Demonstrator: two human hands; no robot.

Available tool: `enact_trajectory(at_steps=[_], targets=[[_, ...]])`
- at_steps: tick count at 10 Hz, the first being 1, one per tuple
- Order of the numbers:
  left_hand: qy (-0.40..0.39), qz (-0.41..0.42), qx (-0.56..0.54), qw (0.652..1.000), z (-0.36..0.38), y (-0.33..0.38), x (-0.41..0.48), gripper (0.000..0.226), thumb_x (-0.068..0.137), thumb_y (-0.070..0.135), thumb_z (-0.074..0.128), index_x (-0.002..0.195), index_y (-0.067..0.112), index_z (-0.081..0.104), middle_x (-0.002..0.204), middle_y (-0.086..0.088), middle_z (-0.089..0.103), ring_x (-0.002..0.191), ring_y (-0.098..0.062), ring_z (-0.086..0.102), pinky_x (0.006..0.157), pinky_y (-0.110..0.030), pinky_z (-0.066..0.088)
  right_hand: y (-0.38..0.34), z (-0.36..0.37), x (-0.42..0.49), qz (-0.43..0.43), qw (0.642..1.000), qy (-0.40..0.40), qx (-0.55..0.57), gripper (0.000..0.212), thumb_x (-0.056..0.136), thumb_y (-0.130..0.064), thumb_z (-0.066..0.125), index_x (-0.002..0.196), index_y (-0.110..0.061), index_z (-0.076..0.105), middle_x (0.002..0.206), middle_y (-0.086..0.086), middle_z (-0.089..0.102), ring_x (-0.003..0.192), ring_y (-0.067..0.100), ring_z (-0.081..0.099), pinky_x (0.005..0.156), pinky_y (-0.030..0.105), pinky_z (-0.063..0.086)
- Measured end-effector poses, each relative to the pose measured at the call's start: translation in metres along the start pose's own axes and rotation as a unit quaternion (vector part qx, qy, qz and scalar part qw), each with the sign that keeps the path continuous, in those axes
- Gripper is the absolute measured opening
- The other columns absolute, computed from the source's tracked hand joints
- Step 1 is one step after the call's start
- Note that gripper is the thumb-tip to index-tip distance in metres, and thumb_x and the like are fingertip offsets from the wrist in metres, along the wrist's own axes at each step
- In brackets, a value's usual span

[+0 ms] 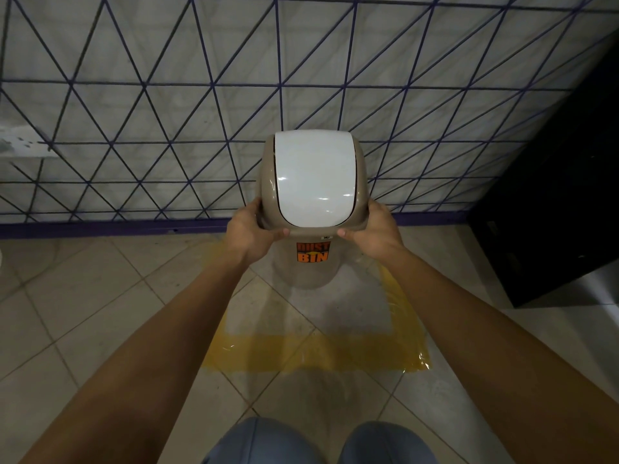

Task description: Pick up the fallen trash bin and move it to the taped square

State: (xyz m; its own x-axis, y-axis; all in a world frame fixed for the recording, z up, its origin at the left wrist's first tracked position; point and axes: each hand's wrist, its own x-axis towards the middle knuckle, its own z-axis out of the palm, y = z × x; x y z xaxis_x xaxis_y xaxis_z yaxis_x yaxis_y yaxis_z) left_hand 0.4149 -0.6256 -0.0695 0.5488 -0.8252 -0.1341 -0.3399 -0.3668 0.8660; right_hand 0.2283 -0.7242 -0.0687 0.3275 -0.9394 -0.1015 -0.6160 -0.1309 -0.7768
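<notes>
Two knees point(318, 443) in blue-grey cloth fill the bottom edge, nearest the lens, and from either side of them two bare forearms reach forward over the tiled floor point(83, 313).

The left hand point(249, 234) clasps the left side of the bin point(310, 266) at its beige top collar, thumb laid along the collar's near edge. The right hand point(375, 234) grips the opposite side the same way, thumb tip on the near edge. Both hands are closed on the bin, one at each side.

The bin stands upright, seen from above. Its white swing lid point(315, 179) faces up and catches two small glints of light. Below the collar, between the two thumbs, an orange sticker point(312, 252) reads DUST BIN. The body tapers down to a round base.

That base lies inside the square point(301, 360) of yellow tape on the floor, towards its far side. Whether the base touches the tiles or hangs just above them cannot be told. The near strip of tape is broad and crinkled at its right corner; the right strip runs up beside the bin, and the left strip is partly hidden by the left arm.

Beyond the square rises a pale wall point(134, 95) crossed by dark blue lines in triangles, with a dark skirting at its foot. A black cabinet point(556, 212) stands at the right.
</notes>
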Motion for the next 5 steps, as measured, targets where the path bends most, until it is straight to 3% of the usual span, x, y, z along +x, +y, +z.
enact_trajectory(at_steps=[2,3,5], targets=[[0.025,0.005,0.006,1.000,0.002,-0.002,-0.004,0.079,0.072,0.020,0.077,0.140,0.018,0.038,0.138,-0.003,0.051,0.123,-0.022,0.049,0.099,-0.035,0.042,0.003,-0.001,-0.003,0.000,1.000,0.008,0.005,0.084,0.069,-0.024,0.080,0.141,-0.015,0.036,0.140,0.008,0.040,0.127,0.024,0.041,0.106,0.033,0.034],[0.056,-0.002,0.035,0.998,0.001,-0.003,-0.010,0.079,0.070,0.028,0.078,0.139,0.019,0.040,0.139,-0.005,0.047,0.123,-0.021,0.048,0.101,-0.037,0.042,0.002,-0.001,-0.010,-0.003,0.999,0.010,0.034,0.089,0.067,-0.025,0.082,0.141,-0.018,0.034,0.140,0.007,0.041,0.129,0.023,0.040,0.108,0.041,0.036],[0.112,0.072,0.082,0.988,-0.003,0.011,-0.026,0.074,0.070,0.037,0.076,0.134,0.016,0.044,0.133,-0.007,0.047,0.122,-0.021,0.045,0.096,-0.032,0.039,-0.013,-0.010,-0.020,0.029,0.999,0.038,0.011,0.097,0.074,-0.038,0.074,0.147,-0.015,0.015,0.154,0.010,0.021,0.140,0.027,0.021,0.112,0.040,0.024]])
